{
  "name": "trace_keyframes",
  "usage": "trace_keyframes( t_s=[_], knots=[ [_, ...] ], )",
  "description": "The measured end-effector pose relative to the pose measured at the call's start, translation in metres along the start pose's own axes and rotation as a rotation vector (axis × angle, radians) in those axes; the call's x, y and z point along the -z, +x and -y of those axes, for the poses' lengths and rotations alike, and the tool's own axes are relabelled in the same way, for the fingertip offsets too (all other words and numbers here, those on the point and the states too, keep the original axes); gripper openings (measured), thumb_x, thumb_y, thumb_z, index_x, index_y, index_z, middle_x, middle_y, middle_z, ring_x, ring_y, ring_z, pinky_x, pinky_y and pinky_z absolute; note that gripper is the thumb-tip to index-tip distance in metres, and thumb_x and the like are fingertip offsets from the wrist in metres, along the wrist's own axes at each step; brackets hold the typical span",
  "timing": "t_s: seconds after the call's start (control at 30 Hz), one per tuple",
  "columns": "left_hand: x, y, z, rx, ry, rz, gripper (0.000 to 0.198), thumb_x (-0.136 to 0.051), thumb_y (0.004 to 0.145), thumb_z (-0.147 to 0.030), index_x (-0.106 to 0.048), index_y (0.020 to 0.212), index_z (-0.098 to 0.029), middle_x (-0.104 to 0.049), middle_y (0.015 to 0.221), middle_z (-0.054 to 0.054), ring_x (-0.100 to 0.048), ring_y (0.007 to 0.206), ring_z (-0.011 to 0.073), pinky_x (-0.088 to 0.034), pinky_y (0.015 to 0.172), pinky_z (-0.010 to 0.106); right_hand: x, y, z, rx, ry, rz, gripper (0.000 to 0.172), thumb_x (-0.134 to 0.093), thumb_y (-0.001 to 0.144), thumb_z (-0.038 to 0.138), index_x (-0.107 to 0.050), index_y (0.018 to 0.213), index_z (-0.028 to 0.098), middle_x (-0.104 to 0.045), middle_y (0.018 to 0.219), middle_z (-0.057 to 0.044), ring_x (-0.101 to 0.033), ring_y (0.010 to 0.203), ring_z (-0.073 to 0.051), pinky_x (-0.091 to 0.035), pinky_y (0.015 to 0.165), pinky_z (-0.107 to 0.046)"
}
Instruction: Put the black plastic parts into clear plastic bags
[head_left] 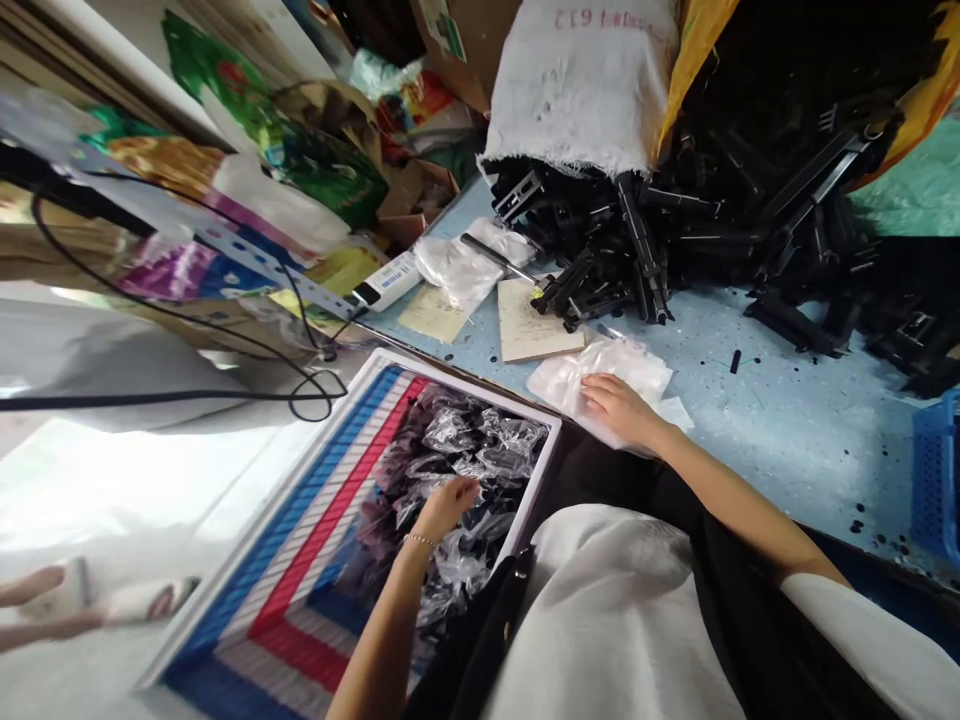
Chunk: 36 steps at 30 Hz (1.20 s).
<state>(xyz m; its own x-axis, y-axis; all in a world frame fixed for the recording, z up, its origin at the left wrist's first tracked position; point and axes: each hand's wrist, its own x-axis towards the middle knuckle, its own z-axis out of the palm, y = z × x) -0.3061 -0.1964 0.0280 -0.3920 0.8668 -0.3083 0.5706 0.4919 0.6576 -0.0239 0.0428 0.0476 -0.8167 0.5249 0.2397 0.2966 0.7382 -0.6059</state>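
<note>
You're in a cluttered workshop here: black parts (637,240) spill from a white sack (585,90) across your blue worktable (735,430), bagged pieces (459,432) crowding your striped crate (334,510).

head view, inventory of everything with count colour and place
Table: one, pale blue, right side
Loose parts: many, black, heaped on table
Sack: one, white, over loose parts
Bag: one, yellow, top right
Clear bags: two piles, whitish, on table
Notepad: one, cream, on table
Paper: one, yellow, beside notepad
Striped basket: one, blue-white-red, beside table
Bagged parts: many, black, in striped basket
Small basket: one, blue, right edge
Cable: count unclear, black, left
Packages: several, multicoloured, upper left
Sandals: two, white, lower left
Left hand: one, bare, over bagged parts
Right hand: one, bare, on clear bags
</note>
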Motion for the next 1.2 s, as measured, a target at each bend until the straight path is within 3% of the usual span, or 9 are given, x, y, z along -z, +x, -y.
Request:
trace_keyframes(
  t_s=[0.07, 0.2, 0.33, 0.47, 0.7, 0.87, 1.0, 1.1, 1.2],
  knots=[
    [-0.004, 0.033, -0.028, -0.106, -0.060, -0.027, 0.022, -0.064, 0.084, -0.041, -0.073, 0.091, -0.022, -0.073, 0.078, 0.003, -0.068, 0.073, 0.0226, -0.056, 0.067, 0.034, 0.000, -0.002, -0.006, 0.002, 0.124, -0.040, 0.029, -0.044, 0.097, 0.010, -0.064, 0.114, 0.022, -0.061, 0.130, -0.012, -0.058, 0.124, -0.025, -0.051, 0.107, -0.049],
    [-0.031, 0.094, -0.113, -0.479, -0.132, -0.180, 0.020, -0.059, 0.091, -0.030, -0.073, 0.102, -0.020, -0.071, 0.106, 0.009, -0.066, 0.089, 0.0201, -0.055, 0.084, 0.034, -0.003, -0.002, -0.011, 0.025, 0.285, -0.155, 0.028, -0.040, 0.085, 0.003, -0.055, 0.097, 0.023, -0.057, 0.109, -0.009, -0.061, 0.109, -0.023, -0.055, 0.093, -0.044],
    [-0.064, 0.129, -0.163, -0.523, 0.000, -0.216, 0.005, -0.071, 0.079, -0.017, -0.070, 0.084, -0.018, -0.067, 0.099, 0.010, -0.063, 0.098, 0.0263, -0.052, 0.093, 0.041, -0.007, 0.010, -0.010, -0.007, 0.360, -0.211, 0.024, -0.040, 0.076, 0.002, -0.047, 0.085, 0.024, -0.051, 0.091, -0.004, -0.055, 0.086, -0.021, -0.053, 0.080, -0.039],
    [-0.069, 0.132, -0.152, -0.463, 0.004, -0.231, 0.014, -0.072, 0.080, -0.017, -0.062, 0.069, -0.020, -0.065, 0.089, 0.007, -0.062, 0.095, 0.0259, -0.050, 0.092, 0.041, -0.006, 0.022, -0.010, -0.051, 0.354, -0.212, 0.024, -0.042, 0.078, 0.003, -0.050, 0.088, 0.024, -0.052, 0.092, -0.004, -0.055, 0.088, -0.022, -0.053, 0.082, -0.039],
    [-0.042, 0.119, -0.118, -0.286, -0.008, -0.377, 0.022, -0.069, 0.083, -0.024, -0.054, 0.067, -0.023, -0.061, 0.082, 0.005, -0.060, 0.092, 0.0254, -0.049, 0.092, 0.041, -0.015, 0.031, -0.004, 0.140, 0.056, -0.033, 0.034, -0.052, 0.098, 0.018, -0.061, 0.131, 0.022, -0.060, 0.131, -0.013, -0.052, 0.123, -0.028, -0.047, 0.107, -0.050],
    [-0.024, 0.137, -0.113, -0.135, -0.118, -0.518, 0.022, -0.074, 0.074, -0.021, -0.063, 0.092, -0.020, -0.062, 0.107, 0.010, -0.061, 0.103, 0.0264, -0.051, 0.097, 0.043, -0.020, 0.035, -0.004, 0.081, -0.224, 0.091, 0.034, -0.058, 0.102, 0.033, -0.065, 0.133, 0.020, -0.063, 0.139, -0.012, -0.048, 0.126, -0.033, -0.045, 0.100, -0.050],
    [-0.001, 0.167, -0.115, 0.109, -0.509, -0.309, 0.039, -0.074, 0.078, -0.035, -0.061, 0.109, -0.015, -0.065, 0.101, 0.008, -0.062, 0.077, 0.0155, -0.055, 0.075, 0.031, -0.020, 0.035, -0.002, 0.078, -0.288, 0.118, 0.040, -0.052, 0.105, 0.040, -0.062, 0.138, 0.020, -0.061, 0.146, -0.010, -0.046, 0.131, -0.032, -0.042, 0.104, -0.048],
    [0.011, 0.183, -0.119, 0.164, -0.580, -0.103, 0.033, -0.076, 0.077, -0.041, -0.067, 0.091, -0.013, -0.060, 0.070, 0.000, -0.053, 0.059, 0.0110, -0.045, 0.058, 0.024, -0.019, 0.036, 0.001, 0.054, -0.293, 0.128, 0.043, -0.051, 0.105, 0.042, -0.060, 0.141, 0.021, -0.057, 0.152, -0.010, -0.045, 0.133, -0.032, -0.040, 0.107, -0.048],
    [0.014, 0.191, -0.126, 0.172, -0.543, -0.031, 0.033, -0.086, 0.065, -0.039, -0.066, 0.072, -0.013, -0.053, 0.053, -0.003, -0.045, 0.051, 0.0096, -0.034, 0.049, 0.023, -0.019, 0.036, 0.004, 0.030, -0.275, 0.138, 0.045, -0.055, 0.103, 0.042, -0.059, 0.142, 0.021, -0.053, 0.155, -0.012, -0.044, 0.135, -0.033, -0.039, 0.109, -0.050]
  ],
)
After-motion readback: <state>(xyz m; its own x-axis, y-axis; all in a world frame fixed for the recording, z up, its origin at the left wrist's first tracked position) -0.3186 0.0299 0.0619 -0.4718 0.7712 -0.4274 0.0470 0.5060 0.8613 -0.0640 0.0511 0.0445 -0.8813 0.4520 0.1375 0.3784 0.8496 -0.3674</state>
